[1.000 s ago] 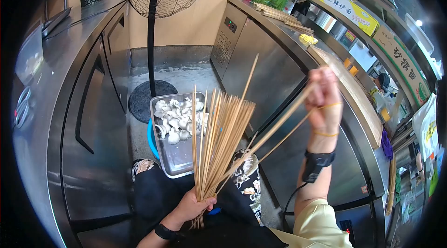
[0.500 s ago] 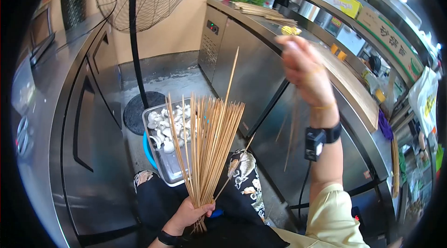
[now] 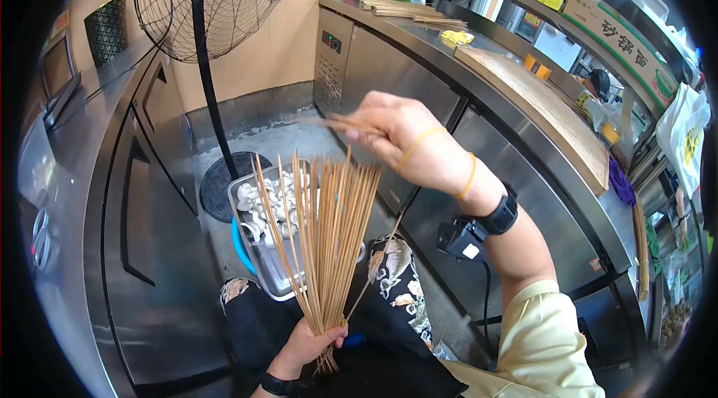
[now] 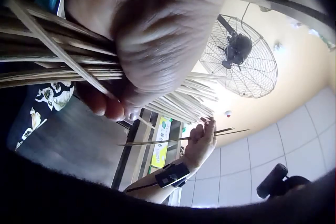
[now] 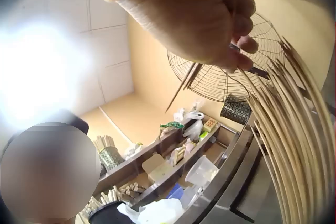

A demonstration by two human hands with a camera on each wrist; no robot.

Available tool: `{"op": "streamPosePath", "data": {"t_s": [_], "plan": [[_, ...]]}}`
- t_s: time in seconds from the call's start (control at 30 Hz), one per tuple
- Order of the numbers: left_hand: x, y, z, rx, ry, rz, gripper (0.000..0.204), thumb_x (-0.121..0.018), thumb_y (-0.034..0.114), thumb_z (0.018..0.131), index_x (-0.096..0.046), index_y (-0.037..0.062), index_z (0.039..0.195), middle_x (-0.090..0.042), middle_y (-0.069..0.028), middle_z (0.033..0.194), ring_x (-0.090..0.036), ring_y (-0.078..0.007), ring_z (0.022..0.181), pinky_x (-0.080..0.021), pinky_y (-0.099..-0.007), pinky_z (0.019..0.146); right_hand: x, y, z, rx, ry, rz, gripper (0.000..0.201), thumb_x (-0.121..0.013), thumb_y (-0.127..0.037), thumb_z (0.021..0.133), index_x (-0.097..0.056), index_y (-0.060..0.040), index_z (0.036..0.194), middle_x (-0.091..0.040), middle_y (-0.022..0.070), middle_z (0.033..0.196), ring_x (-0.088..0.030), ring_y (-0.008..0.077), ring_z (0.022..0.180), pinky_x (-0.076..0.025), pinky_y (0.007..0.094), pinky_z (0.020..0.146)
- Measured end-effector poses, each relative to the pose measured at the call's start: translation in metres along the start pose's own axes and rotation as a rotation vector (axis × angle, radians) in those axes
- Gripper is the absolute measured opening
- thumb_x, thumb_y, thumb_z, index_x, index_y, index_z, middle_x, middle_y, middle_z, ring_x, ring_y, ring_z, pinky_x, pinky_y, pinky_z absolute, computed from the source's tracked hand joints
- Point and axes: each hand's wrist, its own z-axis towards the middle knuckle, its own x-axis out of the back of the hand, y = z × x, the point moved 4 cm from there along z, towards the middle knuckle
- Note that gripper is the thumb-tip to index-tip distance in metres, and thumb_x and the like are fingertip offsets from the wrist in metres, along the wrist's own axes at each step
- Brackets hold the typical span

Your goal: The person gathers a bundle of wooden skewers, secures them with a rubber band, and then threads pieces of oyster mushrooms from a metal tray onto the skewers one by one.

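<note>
A thick bundle of thin wooden skewers [image 3: 329, 226] fans upward, points up, from the left hand [image 3: 305, 346], whose fingers and thumb are curled round its lower part. Just above the bundle's tips is the right hand [image 3: 407, 140], pinching a few skewers [image 3: 348, 125] that point left. In the left wrist view the left hand [image 4: 152, 35] grips the bundle's lower ends [image 4: 58, 56]. The right wrist view shows the right hand [image 5: 184, 19] beside the bundle [image 5: 291, 140]. One skewer [image 3: 374, 267] leans out to the right from the left hand.
A metal tray [image 3: 280, 278] of white mushrooms [image 3: 258, 211] lies beyond the knees, near a standing fan [image 3: 213, 91]. Steel counters flank both sides; the right one [image 3: 404, 32] bears a wooden board [image 3: 538, 106] and more skewers [image 3: 404, 9]. Scissors [image 3: 41, 241] lie at far left.
The right hand has swung left from over the right counter to above the bundle, with its few skewers turned from pointing down to pointing left. The left hand keeps its hold, and the view has shifted.
</note>
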Motion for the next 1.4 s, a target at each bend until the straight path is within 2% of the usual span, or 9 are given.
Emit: {"op": "streamPosePath", "data": {"t_s": [0.1, 0.23, 0.27, 0.37, 0.4, 0.5, 1.0, 1.1, 1.4], "plan": [[0.002, -0.003, 0.0, -0.018, 0.022, 0.04, 0.014, -0.062, 0.01, 0.087, -0.056, -0.0002, 0.094, -0.058, -0.0045, 0.08, -0.056, -0.0099, 0.066, -0.047, -0.0223, 0.059, -0.006, -0.011, -0.015, -0.083, -0.008, 0.137, 0.021, -0.062, -0.019, 0.086, -0.063, -0.0012, 0.097, -0.055, 0.0104, 0.081, -0.056, 0.0228, 0.075, -0.046, 0.0326, 0.067], [0.001, -0.002, 0.001, -0.055, 0.061, 0.192, 0.014, -0.062, 0.009, 0.086, -0.055, -0.0002, 0.094, -0.059, -0.0036, 0.08, -0.056, -0.0093, 0.065, -0.047, -0.0224, 0.059, -0.029, -0.017, -0.032, -0.248, 0.105, 0.105, 0.048, -0.076, -0.034, 0.073, -0.056, -0.0012, 0.102, -0.049, 0.0073, 0.078, -0.05, 0.0184, 0.07, -0.044, 0.0291, 0.063], [0.001, -0.003, 0.001, -0.058, 0.074, 0.204, 0.015, -0.062, 0.009, 0.086, -0.054, 0.0, 0.094, -0.059, -0.0034, 0.08, -0.056, -0.0092, 0.064, -0.047, -0.0225, 0.059, -0.034, -0.014, -0.034, -0.323, 0.128, 0.127, 0.043, -0.076, -0.029, 0.072, -0.051, -0.0023, 0.093, -0.05, 0.0123, 0.083, -0.052, 0.027, 0.072, -0.045, 0.0336, 0.066], [0.002, -0.004, -0.001, -0.066, 0.107, 0.235, 0.016, -0.062, 0.008, 0.086, -0.053, 0.0003, 0.096, -0.059, -0.0029, 0.079, -0.056, -0.0089, 0.064, -0.048, -0.0227, 0.059, -0.041, -0.003, -0.04, -0.519, 0.093, 0.349, 0.037, -0.077, -0.017, 0.072, -0.051, -0.0018, 0.092, -0.047, 0.0077, 0.08, -0.047, 0.0177, 0.067, -0.043, 0.0277, 0.061], [0.003, -0.004, -0.001, -0.068, 0.11, 0.241, 0.016, -0.062, 0.007, 0.085, -0.053, 0.0004, 0.097, -0.059, -0.0028, 0.079, -0.057, -0.0088, 0.064, -0.048, -0.0227, 0.059, -0.041, -0.004, -0.042, -0.563, 0.121, 0.5, 0.032, -0.075, -0.007, 0.072, -0.051, -0.0016, 0.093, -0.043, 0.0029, 0.079, -0.039, 0.0089, 0.062, -0.039, 0.0224, 0.056], [0.002, -0.003, -0.001, -0.059, 0.109, 0.213, 0.016, -0.062, 0.007, 0.085, -0.053, 0.0005, 0.097, -0.059, -0.0025, 0.079, -0.057, -0.0084, 0.064, -0.048, -0.0227, 0.059, -0.04, -0.005, -0.045, -0.607, 0.128, 0.584, 0.031, -0.073, -0.005, 0.073, -0.051, -0.0017, 0.094, -0.043, 0.0005, 0.079, -0.035, 0.005, 0.058, -0.036, 0.0203, 0.052], [0.0, -0.007, 0.001, -0.021, 0.005, -0.028, 0.013, -0.061, 0.01, 0.087, -0.055, 0.0011, 0.095, -0.058, -0.0039, 0.081, -0.055, -0.0088, 0.067, -0.047, -0.0223, 0.062, -0.045, 0.003, -0.054, -0.597, 0.097, 0.573, 0.027, -0.07, -0.005, 0.075, -0.049, -0.0055, 0.092, -0.038, -0.0019, 0.074, -0.032, 0.0046, 0.058, -0.032, 0.0203, 0.052], [0.0, -0.008, 0.002, -0.008, -0.002, -0.034, 0.014, -0.061, 0.01, 0.087, -0.055, 0.001, 0.096, -0.058, -0.0043, 0.082, -0.055, -0.0091, 0.067, -0.047, -0.0225, 0.062, -0.045, 0.003, -0.053, -0.583, 0.087, 0.641, 0.026, -0.067, -0.002, 0.073, -0.049, -0.0048, 0.092, -0.038, 0.0, 0.076, -0.034, 0.0065, 0.061, -0.034, 0.0215, 0.054], [0.001, -0.014, 0.005, -0.026, 0.016, 0.022, 0.018, -0.063, 0.011, 0.086, -0.054, 0.0006, 0.097, -0.058, -0.005, 0.08, -0.056, -0.01, 0.066, -0.047, -0.0231, 0.059, -0.051, 0.009, -0.052, -0.528, 0.15, 0.368, 0.021, -0.063, -0.005, 0.071, -0.054, -0.0057, 0.091, -0.046, 0.0065, 0.076, -0.047, 0.0174, 0.065, -0.043, 0.0284, 0.06]]}}
